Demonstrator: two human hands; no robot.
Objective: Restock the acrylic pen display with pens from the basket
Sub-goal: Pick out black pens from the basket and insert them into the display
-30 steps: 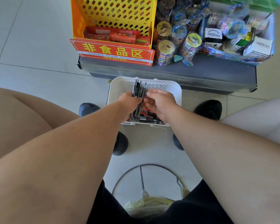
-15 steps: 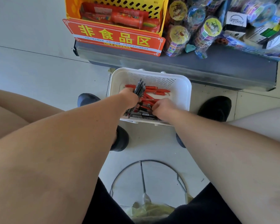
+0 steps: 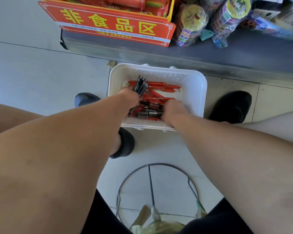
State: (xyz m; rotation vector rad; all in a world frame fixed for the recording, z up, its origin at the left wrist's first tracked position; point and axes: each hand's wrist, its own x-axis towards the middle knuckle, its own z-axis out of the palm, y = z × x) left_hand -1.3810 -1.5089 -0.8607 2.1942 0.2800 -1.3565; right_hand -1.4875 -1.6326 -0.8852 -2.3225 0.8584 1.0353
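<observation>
A white plastic basket (image 3: 196, 92) stands on the floor between my feet, holding several red pens (image 3: 161, 87) and some dark ones. My left hand (image 3: 128, 98) grips a bundle of black pens (image 3: 140, 86), their ends fanning up and away from me over the basket. My right hand (image 3: 172, 109) is down inside the basket at its near right, fingers curled into the loose pens; a grey-black pen (image 3: 149, 114) lies right at its fingertips. Whether it holds one is hidden. No acrylic pen display is in view.
A dark grey shelf base (image 3: 210, 54) runs behind the basket, carrying a yellow crate with a red sign (image 3: 112, 24) and wrapped toy cylinders (image 3: 191, 22). My black shoes (image 3: 230, 107) flank the basket. A wire stool ring (image 3: 157, 183) lies on the tiled floor below me.
My right hand left the bundle and dropped into the basket's loose pens. My left hand lowered with the black pens, uncovering the red ones. The view moved closer to the basket.
</observation>
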